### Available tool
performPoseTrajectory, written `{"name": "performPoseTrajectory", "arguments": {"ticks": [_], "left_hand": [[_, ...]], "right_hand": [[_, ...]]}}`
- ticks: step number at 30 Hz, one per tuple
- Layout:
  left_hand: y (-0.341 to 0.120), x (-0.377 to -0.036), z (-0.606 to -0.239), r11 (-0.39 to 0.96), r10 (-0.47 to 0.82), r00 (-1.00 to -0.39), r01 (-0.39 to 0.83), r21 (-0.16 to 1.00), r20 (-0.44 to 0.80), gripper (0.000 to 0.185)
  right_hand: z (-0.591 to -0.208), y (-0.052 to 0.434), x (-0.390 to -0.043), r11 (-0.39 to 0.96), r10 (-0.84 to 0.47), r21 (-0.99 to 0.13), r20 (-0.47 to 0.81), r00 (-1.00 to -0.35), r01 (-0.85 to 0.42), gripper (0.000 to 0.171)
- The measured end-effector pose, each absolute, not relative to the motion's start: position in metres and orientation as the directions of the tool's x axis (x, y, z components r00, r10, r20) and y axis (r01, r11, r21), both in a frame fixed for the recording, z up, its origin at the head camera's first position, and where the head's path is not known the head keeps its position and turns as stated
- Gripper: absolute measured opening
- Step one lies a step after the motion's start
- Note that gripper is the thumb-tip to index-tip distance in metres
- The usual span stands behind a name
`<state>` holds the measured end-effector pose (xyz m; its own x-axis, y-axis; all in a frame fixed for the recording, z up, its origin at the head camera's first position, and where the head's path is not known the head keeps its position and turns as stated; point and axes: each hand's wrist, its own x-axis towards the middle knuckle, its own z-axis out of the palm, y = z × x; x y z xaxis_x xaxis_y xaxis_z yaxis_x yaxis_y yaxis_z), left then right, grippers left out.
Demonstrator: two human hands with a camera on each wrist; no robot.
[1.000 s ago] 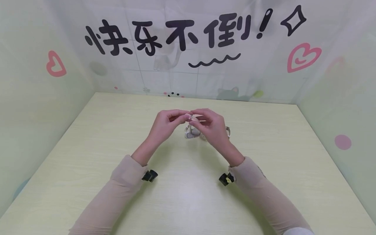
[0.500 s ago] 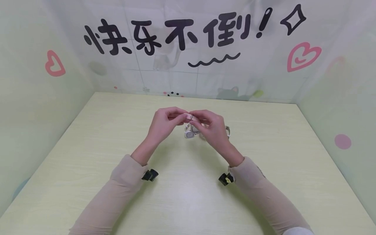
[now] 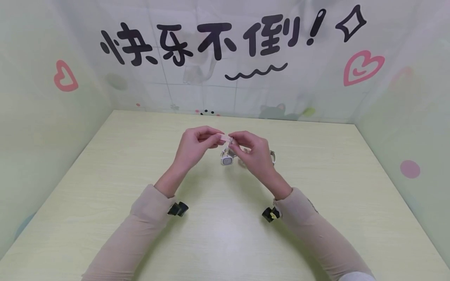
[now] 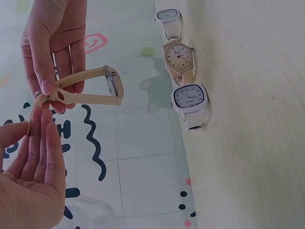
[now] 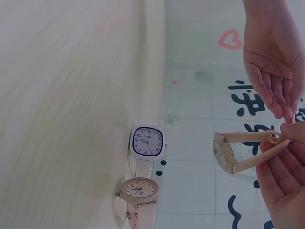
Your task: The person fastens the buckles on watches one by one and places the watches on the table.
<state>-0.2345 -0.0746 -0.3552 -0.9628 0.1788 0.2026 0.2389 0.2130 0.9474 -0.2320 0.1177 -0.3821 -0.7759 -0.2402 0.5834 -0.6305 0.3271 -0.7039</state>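
A cream-strapped wristwatch (image 4: 88, 98) hangs between my hands above the table, its strap looped round to the buckle. With thumb and fingers, my left hand (image 3: 194, 147) pinches the pale strap end (image 3: 224, 137). My right hand (image 3: 254, 151) grips the strap at the metal buckle, seen close to its thumb in the left wrist view. The held watch's case (image 5: 224, 153) faces away from both hands in the right wrist view. Below them on the table lie a white square watch (image 3: 227, 160) and a beige round-dial watch (image 4: 179, 56).
Another white watch (image 4: 168, 15) stands at the right end of the row on the table (image 3: 225, 234). A printed curtain (image 3: 197, 93) bounds the back and both sides. Black wrist cameras (image 3: 179, 209) sit at the cuffs.
My left hand has shifted slightly left and away, and a longer piece of the strap end shows between the hands. The right hand stays nearly in place. The watches on the table have not moved.
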Motion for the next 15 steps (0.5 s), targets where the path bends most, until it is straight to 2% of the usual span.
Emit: {"name": "performPoseTrajectory", "arguments": {"ticks": [15], "left_hand": [[-0.0776,-0.2352,-0.3553,0.168,0.165,-0.963,0.239,0.957,0.212,0.019]], "right_hand": [[-0.3829,0.1193,-0.2316,0.321,-0.229,-0.735,0.552,-0.802,-0.597,0.019]]}}
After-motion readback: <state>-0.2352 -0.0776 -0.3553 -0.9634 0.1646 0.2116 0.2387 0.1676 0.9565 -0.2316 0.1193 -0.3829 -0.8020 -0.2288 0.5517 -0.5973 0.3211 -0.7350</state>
